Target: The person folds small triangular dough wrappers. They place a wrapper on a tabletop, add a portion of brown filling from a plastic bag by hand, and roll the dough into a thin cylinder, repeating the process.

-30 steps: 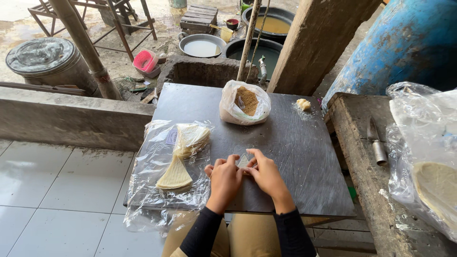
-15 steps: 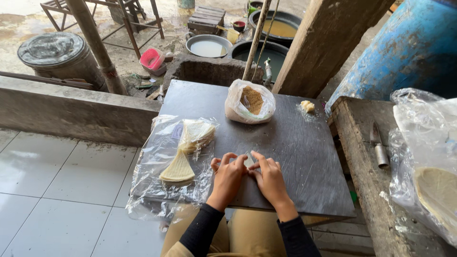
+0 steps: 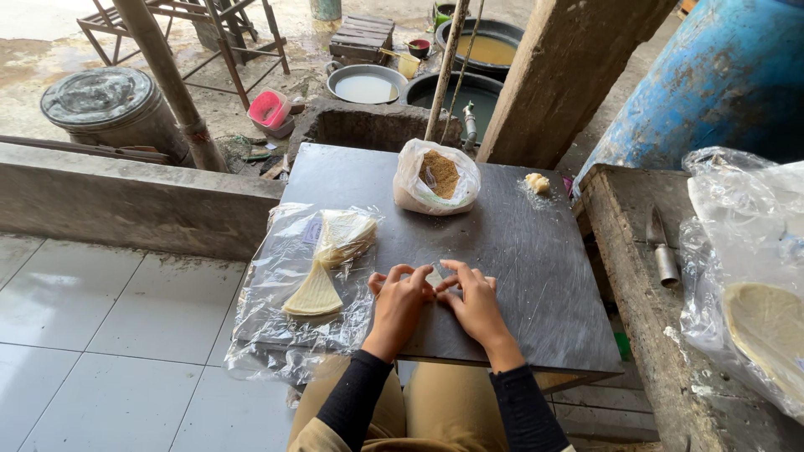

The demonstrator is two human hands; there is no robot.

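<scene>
Hands meet over a small pale wrapper piece [image 3: 435, 275] on the dark board [image 3: 536, 251], near its front edge, a bit left of centre. Left hand [image 3: 400, 300] sits just left of the piece, right hand [image 3: 474, 300] just right; fingertips of both pinch/press on it from opposite sides, so both are closed on the piece w/ fingers curled. Piece is mostly hidden btw the fingers, so shape is hard to read; what shows looks like a pale corner pointing toward the board's far edge, long axis roughly left-right across the gap btw the hands. Neither hand is clearly nearer, both touching it. At the board's left edge lies a clear plastic sheet [image 3: 276, 310] hanging over the front-left corner, carrying a stack of wedge-shaped wrappers [image 3: 315, 295] and a 2nd stack [image 3: 345, 236] behind it, near the left hand but apart. Toward the far edge, approx. centre, an open plastic bag of brown filling [image 3: 437, 177]; at the far-right corner a small yellowish lump [image 3: 536, 182]. On the concrete ledge [image 3: 636, 335] right of the board lies a knife [image 3: 662, 249], well apart from the right hand.
</scene>
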